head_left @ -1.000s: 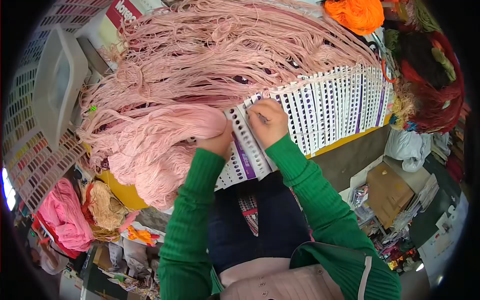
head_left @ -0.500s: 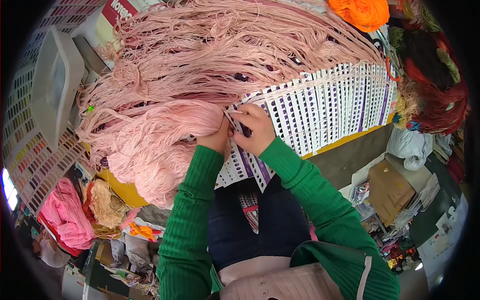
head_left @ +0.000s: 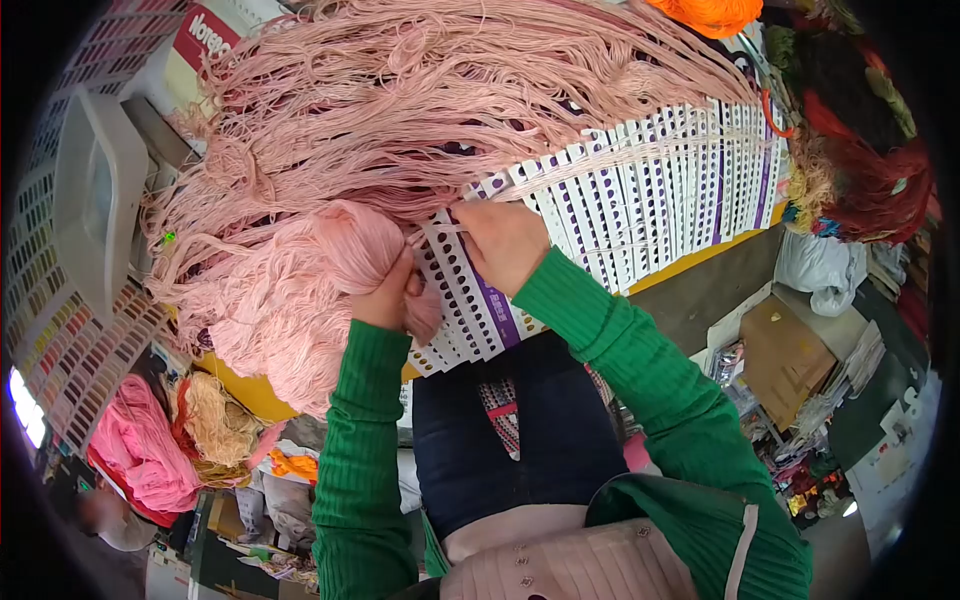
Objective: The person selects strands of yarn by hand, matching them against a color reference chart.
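My left hand is closed round a bundle of pale pink yarn; more of this yarn lies heaped to its left. On a punched white card with a purple stripe rests my right hand, its fingers bent over the card's upper end, fingertips mostly hidden. Overlapping cards with rows of holes fan out to the right, with pink strands across their upper ends. Long loose pink strands cover the surface beyond both hands.
A pale plastic tray stands at the left beside colour sample charts. Bright pink yarn hangs lower left. Orange yarn lies at the top, dark red yarn at the right, above a cardboard piece.
My left hand has moved left and slightly down with the pink yarn, apart from my right hand. More of the striped card shows between them. The view has shifted slightly.
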